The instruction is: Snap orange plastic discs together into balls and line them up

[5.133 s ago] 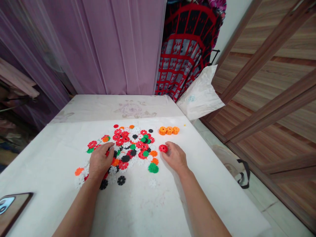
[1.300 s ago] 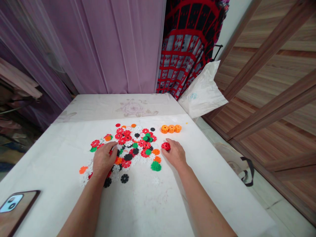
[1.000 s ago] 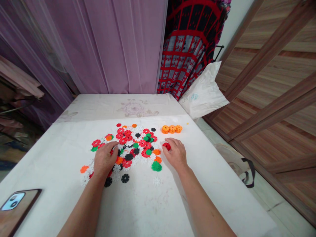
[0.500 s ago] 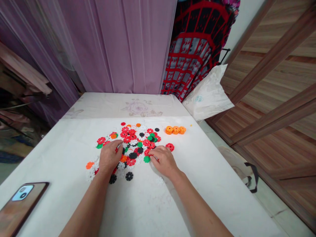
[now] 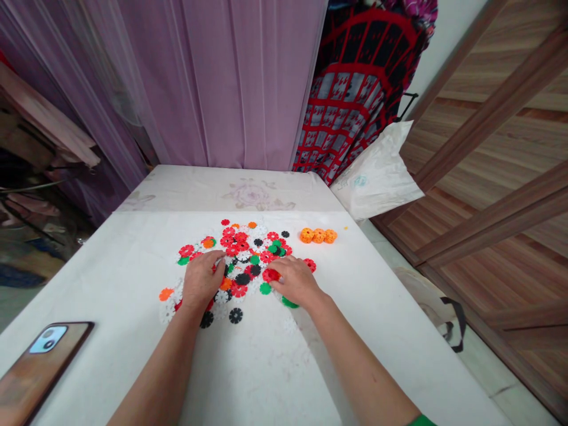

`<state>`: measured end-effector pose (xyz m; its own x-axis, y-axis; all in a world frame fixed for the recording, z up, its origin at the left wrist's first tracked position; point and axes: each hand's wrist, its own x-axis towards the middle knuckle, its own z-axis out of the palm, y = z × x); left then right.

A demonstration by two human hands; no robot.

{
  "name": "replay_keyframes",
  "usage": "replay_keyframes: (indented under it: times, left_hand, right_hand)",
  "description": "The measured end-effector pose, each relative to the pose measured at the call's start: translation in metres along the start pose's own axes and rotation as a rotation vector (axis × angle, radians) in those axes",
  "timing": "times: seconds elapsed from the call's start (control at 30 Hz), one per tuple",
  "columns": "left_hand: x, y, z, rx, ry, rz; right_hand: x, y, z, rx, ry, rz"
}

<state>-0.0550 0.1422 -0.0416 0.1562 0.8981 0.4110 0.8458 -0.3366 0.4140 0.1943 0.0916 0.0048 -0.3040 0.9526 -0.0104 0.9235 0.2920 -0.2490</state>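
Observation:
Flower-shaped plastic snowflake discs in red, white, black, green and orange lie in a loose, overlapping pile (image 5: 242, 278) on the white-covered table. At the pile's left side, my left hand (image 5: 203, 277) rests low over the pieces, fingers bent and thumb apart from the index finger, with nothing seen held. My right hand (image 5: 298, 280) is on the right side, thumb and fingers closed on a red snowflake disc (image 5: 270, 275). A green disc (image 5: 265, 288) lies just below its fingertips. Another green disc (image 5: 290, 302) shows partly under that hand.
Three small stacks of orange discs (image 5: 318, 236) stand in a row at the right. A phone (image 5: 47, 367) lies at the left front. Past the right edge are a white bag (image 5: 377, 174) and wooden doors (image 5: 497, 177); a purple curtain (image 5: 231, 83) hangs behind.
My right hand has a red disc plainly showing at its fingertips, and a green disc has appeared beneath the hand. The left hand stays in place; the whole view has shifted slightly.

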Motion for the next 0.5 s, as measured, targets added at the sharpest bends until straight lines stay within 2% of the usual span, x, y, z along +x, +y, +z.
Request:
replay_keyframes:
  times: [0.2,0.5]
  left_hand:
    - [0.000,-0.001,0.000,-0.012,-0.002,0.009]
    - [0.000,0.000,-0.002,-0.009,-0.030,0.002]
  right_hand:
    - [-0.005,-0.008,-0.001,-0.040,0.004,0.010]
    - [-0.006,-0.013,0.003,-0.054,0.023,0.112]
